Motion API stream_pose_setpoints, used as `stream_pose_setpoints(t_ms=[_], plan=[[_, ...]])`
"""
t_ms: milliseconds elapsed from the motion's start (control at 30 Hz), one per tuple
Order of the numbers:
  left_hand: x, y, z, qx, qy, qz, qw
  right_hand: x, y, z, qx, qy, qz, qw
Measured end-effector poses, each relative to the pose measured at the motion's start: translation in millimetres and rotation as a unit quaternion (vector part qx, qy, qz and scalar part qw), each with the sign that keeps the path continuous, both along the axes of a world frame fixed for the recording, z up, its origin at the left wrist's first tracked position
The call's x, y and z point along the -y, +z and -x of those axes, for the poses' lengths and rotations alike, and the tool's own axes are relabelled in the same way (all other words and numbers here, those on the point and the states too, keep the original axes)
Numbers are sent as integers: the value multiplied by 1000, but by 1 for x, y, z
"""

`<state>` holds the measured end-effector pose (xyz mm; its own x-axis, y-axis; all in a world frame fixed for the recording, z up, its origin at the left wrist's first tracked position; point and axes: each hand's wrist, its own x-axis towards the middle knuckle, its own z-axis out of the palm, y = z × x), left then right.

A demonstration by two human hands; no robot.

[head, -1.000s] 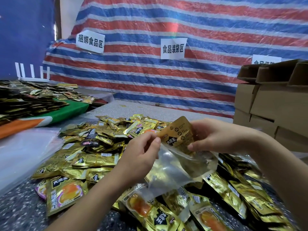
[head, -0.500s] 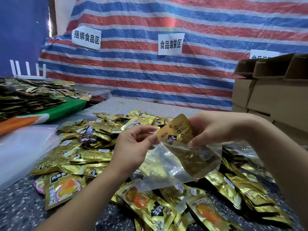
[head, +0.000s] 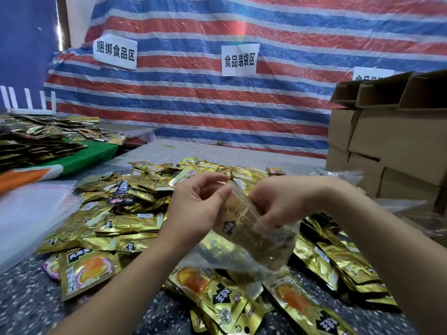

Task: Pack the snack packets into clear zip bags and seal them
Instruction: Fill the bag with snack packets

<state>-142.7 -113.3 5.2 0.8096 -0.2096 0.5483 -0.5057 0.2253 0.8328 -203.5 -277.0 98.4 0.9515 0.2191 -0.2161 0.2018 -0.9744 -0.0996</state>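
I hold a clear zip bag above the table, and a gold snack packet sits inside it. My left hand pinches the bag's mouth on the left side. On the right side my right hand grips the bag's top, its fingers curled over the packet. A big heap of gold snack packets covers the speckled table under and around both hands.
Stacked cardboard boxes stand at the right. A pile of clear bags lies at the left. Behind it, more packets lie on a green cloth. A striped tarp with paper signs forms the back wall.
The gold packet stuck out above the bag's mouth before; now it sits down inside the bag. Both hands have closed in on the bag's top.
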Motion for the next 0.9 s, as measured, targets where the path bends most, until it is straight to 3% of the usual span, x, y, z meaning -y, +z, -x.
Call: stream_pose_setpoints(t_ms=[233, 400, 500, 767, 900], plan=[[3, 9, 3, -52, -41, -119, 991, 10, -4, 8, 65, -9, -131, 989], [2, 12, 16, -47, -51, -62, 996, 16, -5, 24, 130, 0, -124, 984], [3, 14, 20, -37, -52, -36, 997, 21, -6, 38, 185, 5, -171, 968], [8, 33, 34, -18, -55, 26, 998, 32, -11, 67, 374, 25, -400, 837], [8, 38, 40, -12, -41, 49, 998, 43, -17, 74, 443, -101, -511, 730]])
